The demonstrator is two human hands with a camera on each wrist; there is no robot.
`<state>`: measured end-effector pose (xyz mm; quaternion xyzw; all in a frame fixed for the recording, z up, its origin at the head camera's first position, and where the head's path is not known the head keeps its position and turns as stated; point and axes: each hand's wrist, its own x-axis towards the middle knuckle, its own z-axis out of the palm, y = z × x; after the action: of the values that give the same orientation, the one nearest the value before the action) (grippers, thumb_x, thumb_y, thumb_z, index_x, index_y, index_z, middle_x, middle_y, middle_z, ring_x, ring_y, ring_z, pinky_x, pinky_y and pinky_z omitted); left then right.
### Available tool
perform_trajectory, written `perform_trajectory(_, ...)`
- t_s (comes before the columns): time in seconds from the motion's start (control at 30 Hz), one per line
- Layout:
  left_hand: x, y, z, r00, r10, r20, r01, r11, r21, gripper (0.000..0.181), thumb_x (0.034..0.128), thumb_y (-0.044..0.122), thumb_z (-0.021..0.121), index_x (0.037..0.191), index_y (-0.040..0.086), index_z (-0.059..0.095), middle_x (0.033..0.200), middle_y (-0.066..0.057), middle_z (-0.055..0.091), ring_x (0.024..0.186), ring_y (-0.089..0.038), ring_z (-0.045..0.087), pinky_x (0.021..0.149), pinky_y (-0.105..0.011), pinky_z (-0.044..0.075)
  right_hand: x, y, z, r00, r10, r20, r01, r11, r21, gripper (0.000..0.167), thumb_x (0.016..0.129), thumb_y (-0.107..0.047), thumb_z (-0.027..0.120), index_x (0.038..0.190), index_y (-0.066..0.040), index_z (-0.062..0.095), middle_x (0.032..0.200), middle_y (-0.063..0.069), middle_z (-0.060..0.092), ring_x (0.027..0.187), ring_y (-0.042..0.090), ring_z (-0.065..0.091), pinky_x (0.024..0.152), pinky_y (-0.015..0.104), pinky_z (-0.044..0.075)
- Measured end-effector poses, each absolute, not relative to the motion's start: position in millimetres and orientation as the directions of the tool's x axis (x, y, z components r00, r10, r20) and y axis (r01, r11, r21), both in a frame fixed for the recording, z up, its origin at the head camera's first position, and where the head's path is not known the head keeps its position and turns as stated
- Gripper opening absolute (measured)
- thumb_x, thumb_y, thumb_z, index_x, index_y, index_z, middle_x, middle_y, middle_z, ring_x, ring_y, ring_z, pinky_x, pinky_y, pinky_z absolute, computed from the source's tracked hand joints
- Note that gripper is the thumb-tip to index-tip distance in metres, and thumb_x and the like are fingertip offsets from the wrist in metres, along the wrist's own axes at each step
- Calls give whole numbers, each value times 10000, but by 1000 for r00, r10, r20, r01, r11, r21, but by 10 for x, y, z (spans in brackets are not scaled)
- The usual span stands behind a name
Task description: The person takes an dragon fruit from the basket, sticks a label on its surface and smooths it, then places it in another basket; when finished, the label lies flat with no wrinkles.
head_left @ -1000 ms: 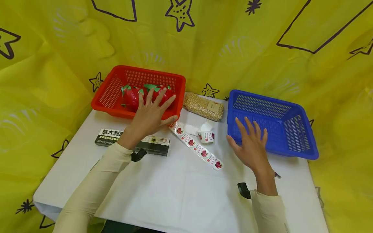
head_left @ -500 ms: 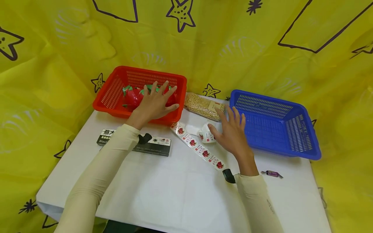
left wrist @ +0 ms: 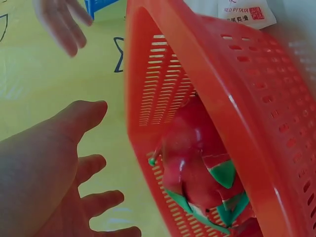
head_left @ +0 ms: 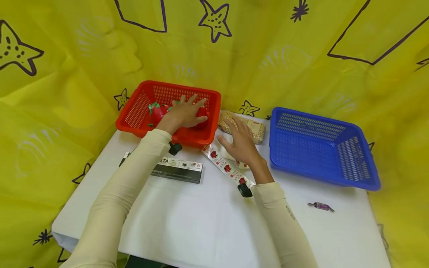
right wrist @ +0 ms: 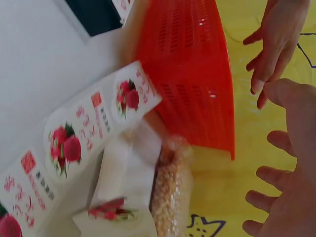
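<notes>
My left hand (head_left: 186, 113) is over the red basket (head_left: 214, 121), fingers spread and holding nothing. Inside the basket lie red dragon fruits (left wrist: 192, 153) with green leaf tips, partly covered by that hand in the head view. My right hand (head_left: 242, 145) hovers with spread, empty fingers between the basket and a bag of pale grains (head_left: 259, 131), hiding part of the bag. Below it a strip of dragon fruit stickers (right wrist: 74, 133) runs across the table, its loose end curled near the bag. In the left wrist view, a gap shows between the left fingers and the fruit.
A blue basket (head_left: 301, 149) stands at the right, with a purple-wrapped candy (head_left: 321, 206) in front of it. A dark pasta box (head_left: 181, 172) lies before the red basket, partly under the left forearm. Yellow patterned cloth (head_left: 248, 67) hangs behind the white table (head_left: 187, 219).
My right hand has moved left from the blue basket to the grain bag and stickers, uncovering the candy. The left hand stays over the red basket. The head view has shifted slightly.
</notes>
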<state>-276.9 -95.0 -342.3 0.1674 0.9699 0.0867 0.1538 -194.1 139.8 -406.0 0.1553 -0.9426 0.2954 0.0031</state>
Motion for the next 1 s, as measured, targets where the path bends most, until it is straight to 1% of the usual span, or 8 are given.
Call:
perform_trajectory(0.13,-2812,-914,-3467,-890,349,-294,298,932,205,789,1082,510,522,1721,226,154,1775,-190,87,1590,-565,71,1233,-771,97,-1991,1314,-4101,-950,-298,93,-292,746,-599,719,1043,-425,616,1673,-203,347,1750,154,225,1606,426,171,1264,709,98)
perform_trajectory(0.3,-2905,-870,-3541,-885,349,-309,305,935,183,771,1084,508,521,1716,216,189,1766,-203,128,1583,-558,122,1223,-774,149,-2040,1221,-4161,-952,-296,72,-276,737,-616,717,1046,-438,596,1671,-190,347,1745,143,245,1599,405,203,1273,677,134)
perform_trajectory(0.4,-2975,-879,-3556,-883,337,-326,288,938,191,759,1084,500,524,1711,211,210,1759,-208,152,1578,-564,134,1210,-787,165,-2067,1152,-4190,-953,-297,61,-268,731,-627,715,1049,-458,589,1670,-201,344,1748,126,242,1604,380,203,1282,652,142)
perform_trajectory(0.53,-3068,-911,-3555,-869,313,-383,240,944,228,758,1080,502,531,1708,218,214,1752,-209,176,1588,-553,113,1190,-794,215,-2101,1075,-4226,-952,-303,48,-264,729,-631,724,1053,-475,584,1675,-205,329,1761,109,213,1613,397,187,1286,651,127)
perform_trajectory(0.63,-3126,-908,-3575,-850,302,-431,207,945,255,793,1078,511,537,1715,207,175,1756,-217,140,1604,-528,67,1186,-787,240,-2102,1058,-4256,-949,-313,42,-270,736,-621,733,1058,-475,579,1678,-186,318,1762,122,207,1611,414,187,1282,665,122)
perform_trajectory(0.77,-3202,-892,-3599,-830,306,-467,206,945,254,856,1074,517,546,1720,163,110,1763,-235,49,1608,-522,23,1202,-776,218,-2098,1048,-4270,-947,-318,44,-281,755,-592,737,1065,-481,566,1677,-158,314,1760,129,214,1611,408,195,1274,679,133)
perform_trajectory(0.83,-3242,-881,-3611,-822,306,-479,210,947,244,884,1068,524,554,1718,140,94,1763,-240,24,1608,-524,16,1207,-775,206,-2095,1043,-4275,-947,-319,42,-283,763,-581,741,1068,-485,558,1678,-146,307,1761,129,209,1612,406,194,1273,680,136)
perform_trajectory(1.0,-3345,-855,-3636,-823,285,-492,185,952,242,921,1044,513,603,1700,75,128,1759,-247,27,1606,-520,47,1204,-771,224,-2081,1039,-4274,-947,-320,31,-280,775,-567,754,1073,-502,545,1683,-138,292,1765,138,193,1609,426,189,1272,682,139)
